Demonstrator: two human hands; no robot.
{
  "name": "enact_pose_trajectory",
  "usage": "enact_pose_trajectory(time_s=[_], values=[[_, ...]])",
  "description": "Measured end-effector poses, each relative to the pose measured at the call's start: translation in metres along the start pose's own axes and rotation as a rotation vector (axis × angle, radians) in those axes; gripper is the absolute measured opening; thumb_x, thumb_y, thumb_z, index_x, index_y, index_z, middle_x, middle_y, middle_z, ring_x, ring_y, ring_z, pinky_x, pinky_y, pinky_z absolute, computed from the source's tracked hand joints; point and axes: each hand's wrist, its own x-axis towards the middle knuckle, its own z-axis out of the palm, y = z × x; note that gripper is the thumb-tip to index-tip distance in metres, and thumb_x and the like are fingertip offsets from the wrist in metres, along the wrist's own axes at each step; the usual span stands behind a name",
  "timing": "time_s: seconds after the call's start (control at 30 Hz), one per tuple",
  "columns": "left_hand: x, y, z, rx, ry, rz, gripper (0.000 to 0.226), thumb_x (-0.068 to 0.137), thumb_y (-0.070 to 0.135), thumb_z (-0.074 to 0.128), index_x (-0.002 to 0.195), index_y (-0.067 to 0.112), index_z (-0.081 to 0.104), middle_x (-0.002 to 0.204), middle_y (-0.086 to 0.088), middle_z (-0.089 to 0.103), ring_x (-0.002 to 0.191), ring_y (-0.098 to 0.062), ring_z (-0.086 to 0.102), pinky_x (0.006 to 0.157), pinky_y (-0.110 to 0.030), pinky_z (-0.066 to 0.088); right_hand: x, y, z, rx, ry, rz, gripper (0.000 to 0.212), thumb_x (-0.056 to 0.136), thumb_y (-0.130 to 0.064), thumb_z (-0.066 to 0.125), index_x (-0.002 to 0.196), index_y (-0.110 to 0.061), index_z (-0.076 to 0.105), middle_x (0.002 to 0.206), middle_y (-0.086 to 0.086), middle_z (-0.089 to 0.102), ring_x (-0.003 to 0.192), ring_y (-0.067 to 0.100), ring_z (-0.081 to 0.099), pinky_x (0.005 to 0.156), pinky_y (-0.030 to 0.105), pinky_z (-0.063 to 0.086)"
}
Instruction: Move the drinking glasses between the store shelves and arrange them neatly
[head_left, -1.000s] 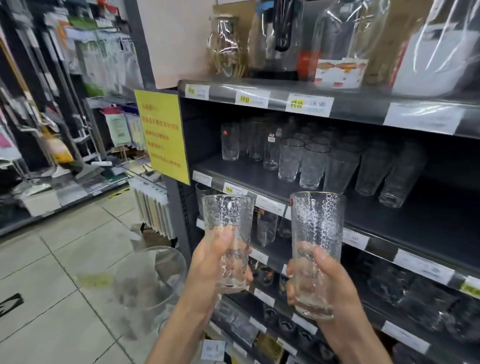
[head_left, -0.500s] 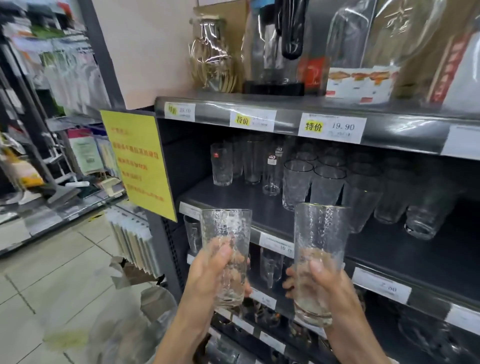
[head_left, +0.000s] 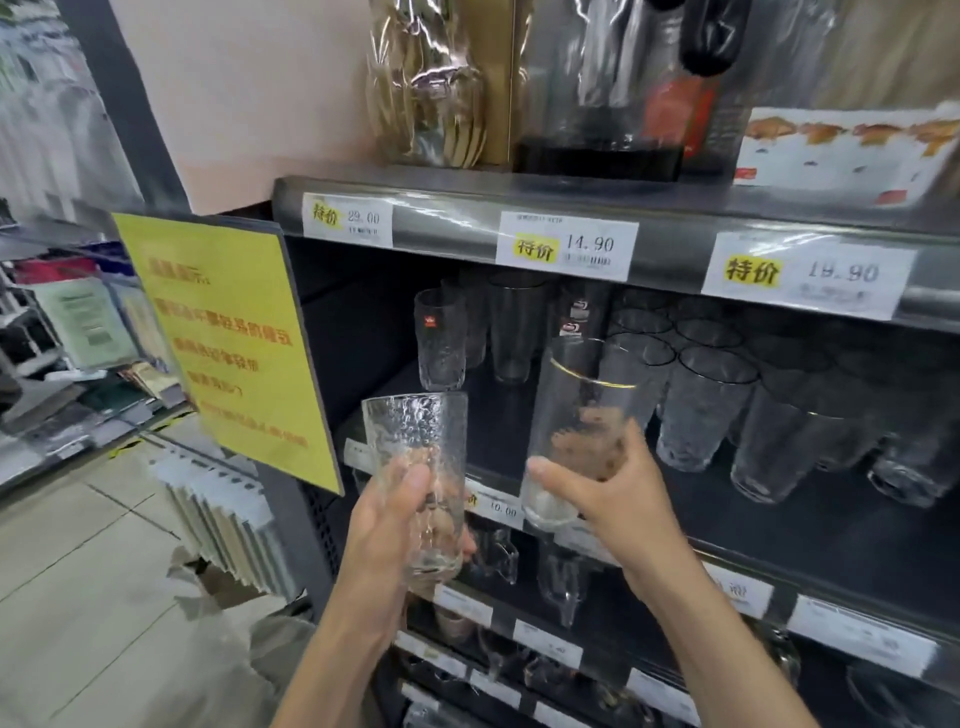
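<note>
While the person is standing at the dark store shelf (head_left: 810, 525), the L hand (head_left: 384, 525) is holding a bumpy clear glass (head_left: 421, 441) upright, w/ thumb & fingers curling round its lower half. That glass is hanging in the air in front of the shelf edge, not on the shelf. The R hand (head_left: 597, 499) is gripping a taller glass (head_left: 576, 395) w/ a gold rim near its bottom, thumb on the near side, fingers wrapping round behind. It is tipping a bit to the right, just over the shelf's front edge, near a row of dark-rimmed glasses (head_left: 701, 405). 1 small glass (head_left: 440, 343) w/ a red sticker is standing farther back. A yellow sign (head_left: 223, 343) is hanging at the shelf's left end. 3 price tags (head_left: 566, 244) are showing on the rail above.
</note>
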Motion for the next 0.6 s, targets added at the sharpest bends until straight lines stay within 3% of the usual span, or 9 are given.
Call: enact_pose_trajectory(time_s=[0.1, 0.2, 0.33, 0.4, 0.47, 0.53, 0.6], values=[[0.024, 0.0, -0.017, 0.045, -0.056, 0.0, 0.071, 0.068, 0.067, 0.062, 0.106, 0.006, 0.062, 0.084, -0.023, 0.07, 0.063, -0.031, 0.067, 0.062, -0.036, 0.056, 0.028, -0.004, 0.026, -0.028, 0.06, -0.008, 0.063, 0.066, -0.042, 0.09, 0.114, -0.043, 0.049, 0.108, -0.02, 0.065, 0.097, -0.007, 0.061, 0.088, 0.022, 0.049], [0.046, 0.001, -0.031, 0.037, -0.096, -0.005, 0.071, 0.071, 0.065, 0.063, 0.112, 0.007, 0.06, 0.09, -0.019, 0.071, 0.064, -0.032, 0.068, 0.067, -0.04, 0.053, 0.053, -0.004, 0.05, -0.064, 0.106, -0.018, 0.059, 0.07, -0.041, 0.088, 0.113, -0.04, 0.048, 0.105, -0.022, 0.062, 0.091, -0.011, 0.056, 0.072, 0.014, 0.043], [0.071, 0.001, -0.046, 0.044, -0.101, -0.037, 0.094, 0.061, 0.075, 0.071, 0.122, 0.004, 0.058, 0.092, -0.02, 0.072, 0.064, -0.031, 0.07, 0.07, -0.041, 0.054, 0.078, 0.01, 0.075, -0.069, 0.193, 0.009, 0.065, 0.069, -0.039, 0.089, 0.118, -0.033, 0.047, 0.105, -0.017, 0.063, 0.095, -0.003, 0.059, 0.072, 0.017, 0.045], [0.08, -0.001, -0.053, 0.049, -0.115, -0.065, 0.108, 0.06, 0.079, 0.069, 0.133, 0.002, 0.05, 0.082, -0.02, 0.072, 0.072, -0.033, 0.07, 0.084, -0.053, 0.053, 0.087, 0.018, 0.084, -0.064, 0.234, 0.032, 0.066, 0.068, -0.037, 0.09, 0.118, -0.028, 0.048, 0.103, -0.014, 0.064, 0.096, 0.003, 0.062, 0.076, 0.022, 0.047], [0.086, -0.004, -0.058, 0.049, -0.155, -0.095, 0.107, 0.062, 0.081, 0.066, 0.136, 0.005, 0.048, 0.078, -0.019, 0.074, 0.086, -0.034, 0.067, 0.099, -0.067, 0.043, 0.094, 0.023, 0.091, -0.056, 0.264, 0.035, 0.065, 0.067, -0.036, 0.09, 0.117, -0.026, 0.049, 0.101, -0.013, 0.063, 0.097, 0.005, 0.062, 0.081, 0.026, 0.049], [0.091, -0.009, -0.061, 0.059, -0.178, -0.105, 0.097, 0.065, 0.078, 0.064, 0.132, 0.011, 0.051, 0.083, -0.016, 0.075, 0.086, -0.032, 0.07, 0.099, -0.067, 0.043, 0.102, 0.026, 0.096, -0.064, 0.273, 0.029, 0.066, 0.066, -0.036, 0.091, 0.117, -0.027, 0.05, 0.102, -0.015, 0.063, 0.098, 0.004, 0.061, 0.084, 0.028, 0.051], [0.095, -0.014, -0.064, 0.055, -0.186, -0.115, 0.09, 0.064, 0.073, 0.064, 0.128, 0.011, 0.055, 0.085, -0.014, 0.076, 0.075, -0.029, 0.073, 0.087, -0.056, 0.054, 0.109, 0.029, 0.101, -0.072, 0.278, 0.018, 0.065, 0.066, -0.036, 0.091, 0.116, -0.031, 0.05, 0.107, -0.015, 0.065, 0.101, 0.005, 0.063, 0.085, 0.026, 0.052]])
